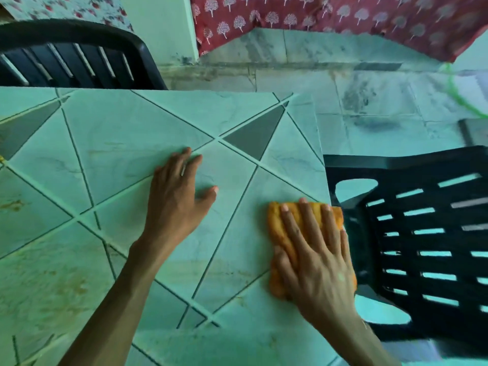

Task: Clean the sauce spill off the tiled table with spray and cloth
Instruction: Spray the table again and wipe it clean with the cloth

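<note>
Orange cloth (276,228) pressed flat beneath the straight, spread fingers (312,225) of the right hand (319,268), at the counter's (118,133) right edge. Left hand (175,199) flat on bare tile, fingers straight, holding nothing. Faint sauce smears (66,283) well left of those fingers. Black chair (406,167) just right of the cloth.

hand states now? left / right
Left hand: open, flat on the tiled table, holding nothing.
Right hand: open, straight fingers pressing the orange cloth.
</note>
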`<action>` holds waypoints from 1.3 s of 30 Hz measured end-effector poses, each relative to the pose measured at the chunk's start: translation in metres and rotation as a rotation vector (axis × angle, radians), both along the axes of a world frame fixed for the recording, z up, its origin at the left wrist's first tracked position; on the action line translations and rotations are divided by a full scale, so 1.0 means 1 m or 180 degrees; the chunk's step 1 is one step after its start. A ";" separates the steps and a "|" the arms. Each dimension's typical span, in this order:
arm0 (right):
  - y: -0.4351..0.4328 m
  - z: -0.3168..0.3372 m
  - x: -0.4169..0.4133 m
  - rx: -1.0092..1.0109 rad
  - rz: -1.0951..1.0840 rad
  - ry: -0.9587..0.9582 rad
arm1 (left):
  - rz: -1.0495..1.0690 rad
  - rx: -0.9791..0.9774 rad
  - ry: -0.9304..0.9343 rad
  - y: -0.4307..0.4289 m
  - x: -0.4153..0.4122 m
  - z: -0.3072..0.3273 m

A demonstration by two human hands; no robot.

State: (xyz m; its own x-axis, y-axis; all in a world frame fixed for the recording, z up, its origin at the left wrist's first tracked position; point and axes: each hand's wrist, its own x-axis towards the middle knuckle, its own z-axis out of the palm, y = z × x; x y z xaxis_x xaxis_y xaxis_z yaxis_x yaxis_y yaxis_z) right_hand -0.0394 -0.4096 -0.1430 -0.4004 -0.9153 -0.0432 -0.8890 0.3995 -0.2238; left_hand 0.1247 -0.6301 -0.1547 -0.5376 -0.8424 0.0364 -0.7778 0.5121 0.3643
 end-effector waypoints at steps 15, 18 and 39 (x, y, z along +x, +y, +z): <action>-0.028 -0.005 -0.028 -0.0207 0.0150 0.0117 | 0.0121 0.0477 0.0192 -0.005 0.000 0.000; 0.046 0.002 0.002 -0.0015 0.0462 0.0092 | 0.0165 0.0529 0.0235 0.000 -0.003 0.003; -0.057 -0.003 0.005 0.0107 0.0146 0.0238 | -0.0053 0.0487 -0.0052 0.037 0.112 0.022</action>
